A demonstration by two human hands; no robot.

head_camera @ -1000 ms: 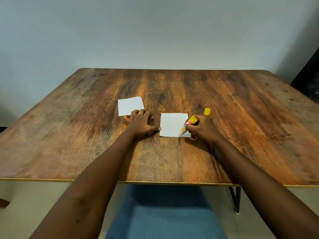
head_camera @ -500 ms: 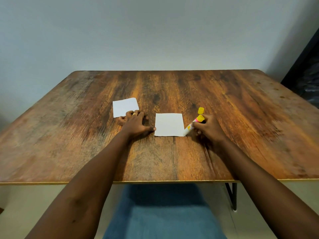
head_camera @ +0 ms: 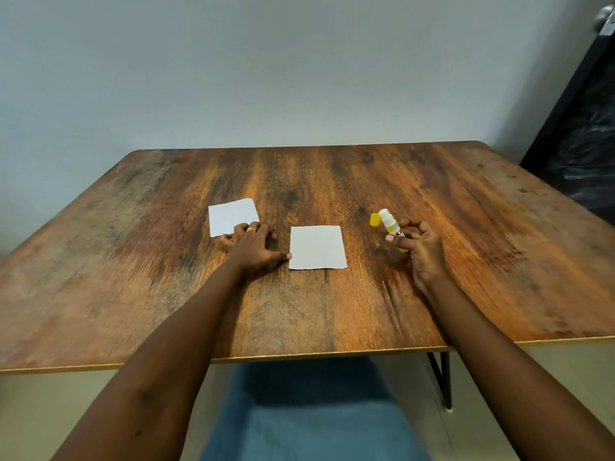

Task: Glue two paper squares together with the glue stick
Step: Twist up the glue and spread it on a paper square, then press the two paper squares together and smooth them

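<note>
We start with the right hand (head_camera: 422, 249), whose fingers and thumb are curled round the lower half of the glue stick (head_camera: 394, 229). It holds the stick tilted, lifted off the wood, with the uncapped white tip pointing up and away from the person. The stick is off to the right of both papers and touches neither. Just to its left, the yellow cap (head_camera: 374, 220) lies by itself on the tabletop (head_camera: 332, 181). The left hand (head_camera: 253, 245) rests palm down on the wood and holds nothing. Its fingers are bent, and its thumb is stretched out to the right so that the thumb tip touches the left edge of the near paper square (head_camera: 316, 247). That square lies flat between the two hands. We see a ring (head_camera: 250, 229) on one of the bent fingers, and these fingers reach the near edge of the far paper square (head_camera: 233, 215). This one lies flat further back and to the left, apart from the near one. We cannot tell whether there is glue on either sheet. Both forearms come in bare from the lower corners. Under the front edge of the tabletop we see a blue seat (head_camera: 299, 410) and a thin black table leg (head_camera: 444, 377). Behind the table stands a plain grey wall (head_camera: 266, 78), with a dark panel (head_camera: 585, 134) at the far right.
</note>
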